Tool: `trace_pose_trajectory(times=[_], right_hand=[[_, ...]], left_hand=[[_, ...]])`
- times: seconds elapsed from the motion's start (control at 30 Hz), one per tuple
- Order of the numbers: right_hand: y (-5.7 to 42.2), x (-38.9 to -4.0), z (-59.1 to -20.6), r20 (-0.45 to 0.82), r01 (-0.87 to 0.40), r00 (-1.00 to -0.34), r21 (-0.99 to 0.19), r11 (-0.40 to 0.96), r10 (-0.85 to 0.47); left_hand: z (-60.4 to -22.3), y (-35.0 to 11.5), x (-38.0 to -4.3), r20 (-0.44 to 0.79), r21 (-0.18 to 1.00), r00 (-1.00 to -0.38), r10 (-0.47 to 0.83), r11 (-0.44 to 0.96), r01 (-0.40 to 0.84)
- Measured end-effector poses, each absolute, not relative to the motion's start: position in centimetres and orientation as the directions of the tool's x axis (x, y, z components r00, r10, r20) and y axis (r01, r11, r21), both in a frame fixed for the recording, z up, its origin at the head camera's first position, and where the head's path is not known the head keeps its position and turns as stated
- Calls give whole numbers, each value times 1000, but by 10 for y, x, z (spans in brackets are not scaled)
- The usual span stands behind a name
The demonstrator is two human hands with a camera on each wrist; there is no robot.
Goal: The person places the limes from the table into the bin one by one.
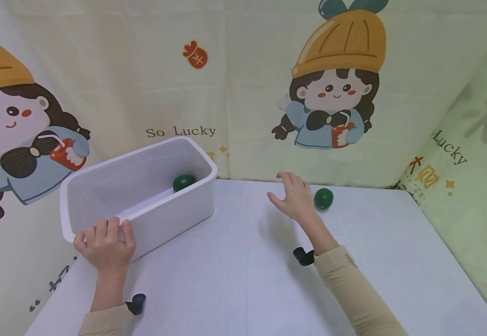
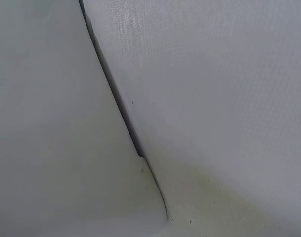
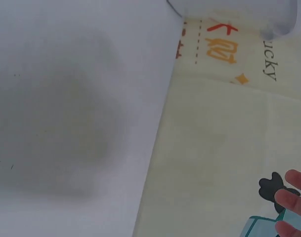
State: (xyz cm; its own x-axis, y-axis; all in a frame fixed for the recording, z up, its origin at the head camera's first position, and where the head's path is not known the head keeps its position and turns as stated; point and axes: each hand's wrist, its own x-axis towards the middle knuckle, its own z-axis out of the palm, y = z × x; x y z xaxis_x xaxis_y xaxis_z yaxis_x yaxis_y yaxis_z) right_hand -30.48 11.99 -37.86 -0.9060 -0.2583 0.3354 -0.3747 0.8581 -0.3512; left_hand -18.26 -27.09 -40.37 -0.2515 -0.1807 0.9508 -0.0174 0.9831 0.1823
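A white rectangular bin (image 1: pixel 172 224) stands at the left of the table, its long side at a slant. My left hand (image 1: pixel 106 245) grips its near rim, fingers hooked over the edge. Inside, toward the right end, lies a smooth dark green oval object (image 1: pixel 184 182). Above the table my right hand (image 1: pixel 295 196) is held with thumb and fingers spread, holding nothing. Just right of it, a dark green rounded object (image 1: pixel 323 199) sits near the table's back edge. Fingertips (image 3: pixel 291 201) of the right hand show in the right wrist view. The left wrist view shows only the bin's wall (image 2: pixel 66 128) and white surface.
The white table (image 1: pixel 226 280) meets a cloth backdrop (image 1: pixel 247 93) printed with cartoon figures at the back. More printed cloth (image 1: pixel 478 205) hangs along the right. A black wrist strap end (image 1: pixel 303 256) sticks out by the right cuff, another (image 1: pixel 136 304) by the left.
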Motion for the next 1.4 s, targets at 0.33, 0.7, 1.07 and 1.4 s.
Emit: trace_pose_trajectory(times=[0.33,0.7,1.07,1.4], right_hand=[[143,-307,-388,319,-294,-932,-386,874,-173],[163,-308,-401,300,-224,-948,-397,890,-105],[189,-310,-417,203,-103,-979,-394,913,-23],[201,-311,-431,168,3,-983,-407,913,78]], left_hand=[[-405,-272,-183,952,182,-247,-179,983,-11],[-406,-272,-183,956,177,-234,-175,984,-12],[-406,-272,-183,958,182,-221,-181,983,-18],[-405,-272,-184,960,174,-221,-173,985,-14]])
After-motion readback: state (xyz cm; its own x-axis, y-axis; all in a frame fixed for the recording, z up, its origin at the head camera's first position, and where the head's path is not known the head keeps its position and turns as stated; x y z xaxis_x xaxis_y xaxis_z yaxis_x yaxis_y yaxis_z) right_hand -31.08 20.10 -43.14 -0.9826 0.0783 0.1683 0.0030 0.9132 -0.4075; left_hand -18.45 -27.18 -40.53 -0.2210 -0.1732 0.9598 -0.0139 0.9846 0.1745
